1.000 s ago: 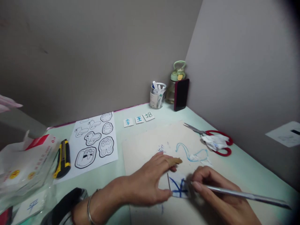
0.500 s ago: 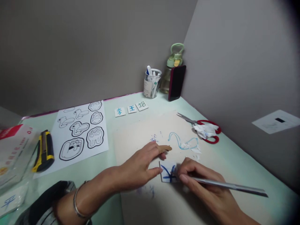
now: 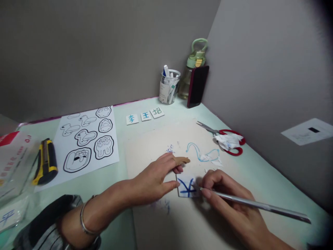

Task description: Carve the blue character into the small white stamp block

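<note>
A small white square tile (image 3: 186,185) with dark blue strokes lies on a beige board (image 3: 156,232). At its left edge rests the thumb of my left hand (image 3: 158,177), whose other fingers reach forward over the board, one with a tan bandage. My right hand (image 3: 231,205) pinches a long silvery pen (image 3: 262,206) near its front end, just right of the tile. Whether the pen's tip touches the tile is hard to tell. Beyond the hands, a blue swan-like outline (image 3: 200,154) is drawn on the board.
Red-handled scissors (image 3: 240,151) with crumpled tissue lie at right. Behind stand a jar of markers (image 3: 169,88), a green bottle (image 3: 185,81) and a phone (image 3: 198,86). Three marked tiles (image 3: 145,116) lie at back; a printed sheet (image 3: 104,165), yellow-black cutter (image 3: 47,163) and packets (image 3: 13,159) sit left.
My right hand and the pen have shifted slightly right, away from the tile's strokes. The whole view has tilted a little. My left hand stays at the tile's edge.
</note>
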`<state>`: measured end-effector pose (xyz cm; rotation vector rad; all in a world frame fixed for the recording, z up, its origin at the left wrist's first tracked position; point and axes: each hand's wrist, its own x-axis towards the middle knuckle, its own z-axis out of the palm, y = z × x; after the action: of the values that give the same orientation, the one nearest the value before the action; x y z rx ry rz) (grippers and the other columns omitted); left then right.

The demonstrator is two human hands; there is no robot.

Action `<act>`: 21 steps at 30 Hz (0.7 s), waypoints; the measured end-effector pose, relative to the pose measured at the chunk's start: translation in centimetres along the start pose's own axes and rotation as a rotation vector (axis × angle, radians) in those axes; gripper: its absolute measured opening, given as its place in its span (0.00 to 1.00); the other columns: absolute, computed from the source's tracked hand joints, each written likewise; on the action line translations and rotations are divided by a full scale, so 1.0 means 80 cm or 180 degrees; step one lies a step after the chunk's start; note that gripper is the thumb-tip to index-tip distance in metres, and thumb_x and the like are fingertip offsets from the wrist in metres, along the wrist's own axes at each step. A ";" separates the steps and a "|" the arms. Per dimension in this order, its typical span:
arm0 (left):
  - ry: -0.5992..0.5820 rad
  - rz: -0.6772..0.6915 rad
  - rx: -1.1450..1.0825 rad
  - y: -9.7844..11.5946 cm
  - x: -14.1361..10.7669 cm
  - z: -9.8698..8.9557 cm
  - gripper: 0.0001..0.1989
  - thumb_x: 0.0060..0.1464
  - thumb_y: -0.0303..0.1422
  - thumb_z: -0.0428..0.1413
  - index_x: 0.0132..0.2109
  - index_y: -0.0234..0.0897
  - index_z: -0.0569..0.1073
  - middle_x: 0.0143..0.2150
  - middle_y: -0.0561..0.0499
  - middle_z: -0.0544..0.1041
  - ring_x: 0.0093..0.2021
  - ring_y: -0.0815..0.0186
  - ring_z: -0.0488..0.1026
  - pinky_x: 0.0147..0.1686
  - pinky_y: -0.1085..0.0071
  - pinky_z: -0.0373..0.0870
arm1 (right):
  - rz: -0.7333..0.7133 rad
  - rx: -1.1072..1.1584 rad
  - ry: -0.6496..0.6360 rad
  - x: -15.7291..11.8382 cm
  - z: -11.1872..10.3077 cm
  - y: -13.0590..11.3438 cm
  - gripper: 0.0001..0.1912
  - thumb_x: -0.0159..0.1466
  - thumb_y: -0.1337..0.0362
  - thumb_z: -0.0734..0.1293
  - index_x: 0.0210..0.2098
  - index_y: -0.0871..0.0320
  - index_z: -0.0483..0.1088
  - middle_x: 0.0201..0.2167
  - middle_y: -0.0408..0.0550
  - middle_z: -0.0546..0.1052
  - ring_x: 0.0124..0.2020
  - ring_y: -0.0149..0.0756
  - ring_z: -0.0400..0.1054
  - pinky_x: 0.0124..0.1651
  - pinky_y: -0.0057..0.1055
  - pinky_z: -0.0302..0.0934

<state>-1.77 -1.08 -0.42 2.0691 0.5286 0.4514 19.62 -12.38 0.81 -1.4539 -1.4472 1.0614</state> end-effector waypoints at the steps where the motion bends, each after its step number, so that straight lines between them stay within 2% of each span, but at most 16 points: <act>1: 0.0005 0.0015 0.0002 0.000 0.000 0.000 0.30 0.58 0.26 0.58 0.66 0.40 0.61 0.50 0.48 0.75 0.55 0.61 0.72 0.72 0.49 0.43 | 0.0007 -0.0002 0.0060 0.000 0.000 -0.001 0.09 0.70 0.58 0.65 0.33 0.52 0.66 0.28 0.41 0.70 0.31 0.34 0.65 0.31 0.28 0.59; 6: -0.0081 -0.0009 0.0148 0.003 0.001 -0.001 0.34 0.56 0.32 0.62 0.67 0.41 0.60 0.52 0.46 0.74 0.57 0.56 0.69 0.70 0.46 0.47 | 0.0020 -0.0021 0.0424 0.003 -0.007 -0.008 0.09 0.69 0.59 0.65 0.32 0.53 0.67 0.27 0.40 0.70 0.27 0.31 0.64 0.28 0.27 0.59; 12: -0.0218 0.0131 0.0242 -0.001 0.002 0.000 0.42 0.51 0.37 0.68 0.68 0.44 0.58 0.60 0.45 0.72 0.61 0.53 0.67 0.71 0.46 0.45 | 0.0210 -0.0127 0.0678 0.007 -0.012 -0.016 0.09 0.67 0.58 0.66 0.31 0.53 0.68 0.26 0.42 0.70 0.27 0.33 0.63 0.27 0.29 0.57; 14: -0.0219 0.0122 0.0262 -0.002 0.002 0.001 0.43 0.50 0.40 0.69 0.68 0.45 0.58 0.62 0.46 0.71 0.59 0.54 0.69 0.70 0.46 0.44 | 0.0264 -0.0066 0.0723 0.007 -0.010 -0.020 0.10 0.67 0.58 0.66 0.31 0.53 0.68 0.27 0.42 0.70 0.27 0.33 0.63 0.27 0.30 0.56; 17: -0.0265 0.0079 0.0247 0.000 0.002 0.000 0.43 0.50 0.42 0.69 0.68 0.48 0.58 0.62 0.47 0.72 0.50 0.58 0.74 0.70 0.45 0.41 | 0.0240 0.0012 0.0776 0.007 -0.007 -0.023 0.10 0.67 0.59 0.66 0.30 0.54 0.68 0.26 0.43 0.70 0.27 0.34 0.63 0.27 0.31 0.56; 21: -0.0340 0.0040 0.0283 0.005 0.003 -0.002 0.41 0.52 0.37 0.68 0.68 0.49 0.56 0.60 0.49 0.75 0.45 0.61 0.74 0.70 0.45 0.40 | 0.0177 0.0021 0.0720 0.006 -0.009 -0.020 0.10 0.67 0.59 0.67 0.30 0.54 0.68 0.25 0.43 0.70 0.26 0.34 0.63 0.26 0.30 0.55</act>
<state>-1.60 -1.02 0.02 2.1693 0.4801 0.3277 19.76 -11.85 2.54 -1.5630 -1.2482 0.9015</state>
